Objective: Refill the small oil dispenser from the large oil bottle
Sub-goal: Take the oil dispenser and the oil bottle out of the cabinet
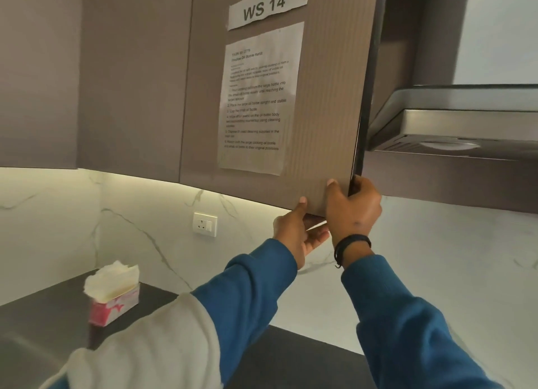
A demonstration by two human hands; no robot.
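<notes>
Both hands are raised to the lower corner of an upper cabinet door [320, 97], which stands partly swung out from its frame. The right hand [352, 211] is wrapped around the door's free edge at the bottom corner, thumb on the front face and the other fingers curled behind the edge, closed on the door. The left hand [297, 234] sits just beside it under the bottom edge, thumb tip pressed to the front face and the fingers cupped beneath, so it also has hold of the door. A dark band [350, 244] circles the right wrist, and both arms wear blue sleeves. Two paper sheets are taped to the door front: a strip reading "WS 14" [266, 5] above a printed instruction sheet [259, 97]. To the right hangs a metal range hood [454, 120]. Below, a dark tabletop [43, 310] carries a pink tissue box [113, 298] with tissues sticking up, near the marble-patterned wall, where a white wall socket [205, 224] is mounted. Neither the small oil dispenser nor the large oil bottle shows anywhere in this view
</notes>
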